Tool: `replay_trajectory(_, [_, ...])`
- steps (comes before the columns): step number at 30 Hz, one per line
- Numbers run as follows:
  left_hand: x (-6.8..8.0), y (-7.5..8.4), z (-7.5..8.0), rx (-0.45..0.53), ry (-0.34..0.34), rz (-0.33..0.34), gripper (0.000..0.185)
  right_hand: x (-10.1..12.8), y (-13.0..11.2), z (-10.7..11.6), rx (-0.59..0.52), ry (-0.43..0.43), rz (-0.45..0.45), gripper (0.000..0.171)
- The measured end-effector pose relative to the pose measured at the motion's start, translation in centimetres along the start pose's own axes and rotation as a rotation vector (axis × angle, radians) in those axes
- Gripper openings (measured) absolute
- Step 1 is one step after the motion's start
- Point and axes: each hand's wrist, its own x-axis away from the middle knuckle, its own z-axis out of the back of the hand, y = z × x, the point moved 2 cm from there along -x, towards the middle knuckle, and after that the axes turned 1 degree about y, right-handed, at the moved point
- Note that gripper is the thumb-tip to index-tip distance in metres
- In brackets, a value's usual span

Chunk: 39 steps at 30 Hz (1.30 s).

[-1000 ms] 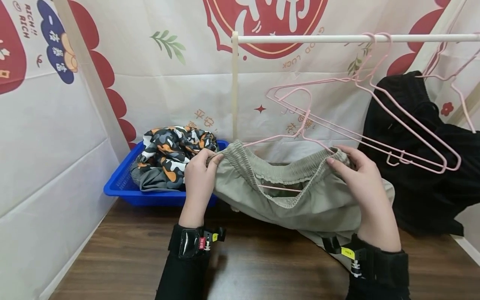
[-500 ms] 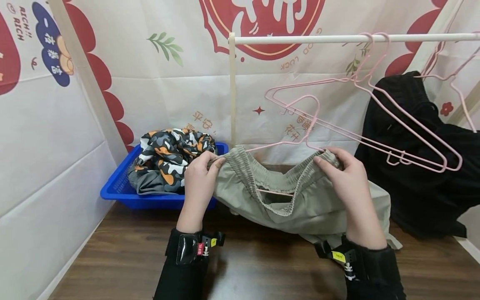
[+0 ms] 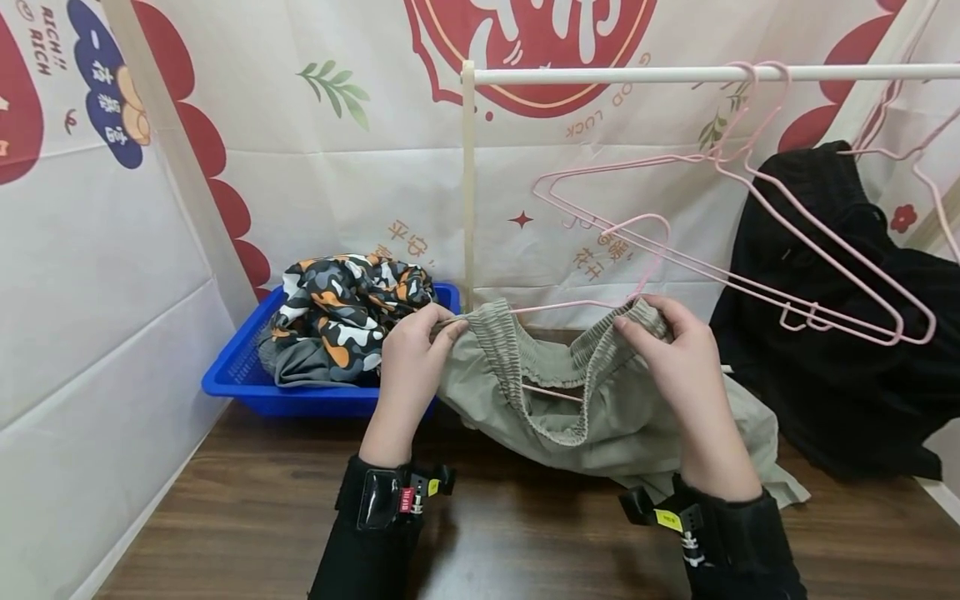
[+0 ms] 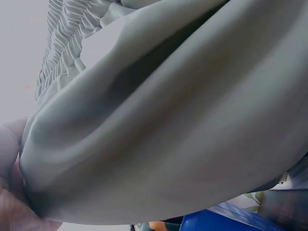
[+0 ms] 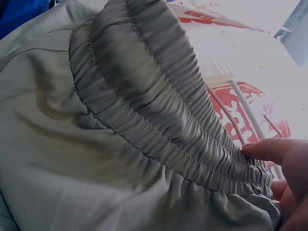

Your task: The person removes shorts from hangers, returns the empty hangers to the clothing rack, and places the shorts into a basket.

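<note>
Side cloth (image 3: 97, 317): white, printed, standing at far left
Bench (image 3: 240, 508): dark wood-grain top, running beneath the whole group
Blue basket (image 3: 300, 403): shallow, on the bench, in the left part of the scene
Basket contents: camouflage garment (image 3: 337, 308) in orange, black, white and grey, bunched up and heaped above the rim; grey cloth (image 3: 307, 364) at its lower front
Left hand (image 3: 412, 367): just in front of the basket's right end; grip pinching the left end of the waistband (image 3: 506, 342) between thumb and fingers
Khaki garment (image 3: 600, 446): at centre between the two hands, elasticated opening facing up and towards the wearer, body drooping in folds to the right
Single pink hanger (image 3: 570, 305): partly inside the khaki garment, lower bar visible through the opening, hook upward and below the rail (image 3: 600, 76)
Right hand (image 3: 682, 358): grip pinching the right end of the waistband, beside the hanger's neck
Rail hangers (image 3: 693, 157): two, pink, hooked side by side, tilted down to the right
Black garment (image 3: 832, 400): far right, behind the rail hangers, hung from another pink hanger (image 3: 873, 151)
</note>
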Motion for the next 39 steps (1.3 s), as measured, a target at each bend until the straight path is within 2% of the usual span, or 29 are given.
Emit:
replay_trajectory(11, [0.0, 0.0, -0.4, 0.023, -0.104, 0.006, 0.013, -0.1, 0.2, -0.4, -0.014, 0.105, -0.079, 0.038])
replay_trajectory(18, [0.1, 0.1, -0.9, 0.084, -0.202, 0.024, 0.017, -0.2, 0.5, -0.2, 0.001, 0.08, -0.066, 0.036])
replay_trajectory(25, [0.2, 0.4, -1.3, 0.104, -0.224, -0.076, 0.021, -0.2, 0.4, -0.3, 0.011, 0.084, -0.021, 0.033])
replay_trajectory(31, [0.3, 0.8, -1.4, 0.132, -0.252, -0.13, 0.02, 0.0, 0.1, -0.7, 0.029, 0.087, 0.029, 0.026])
replay_trajectory(36, [0.3, 1.3, -1.7, 0.087, -0.282, -0.21, 0.024, 0.4, -0.3, -1.1, 0.061, 0.05, 0.065, 0.028])
replay_trajectory(39, [0.4, 1.3, -1.9, 0.056, -0.309, -0.216, 0.026, 0.5, -0.5, -1.3, 0.062, 0.032, 0.071, 0.028])
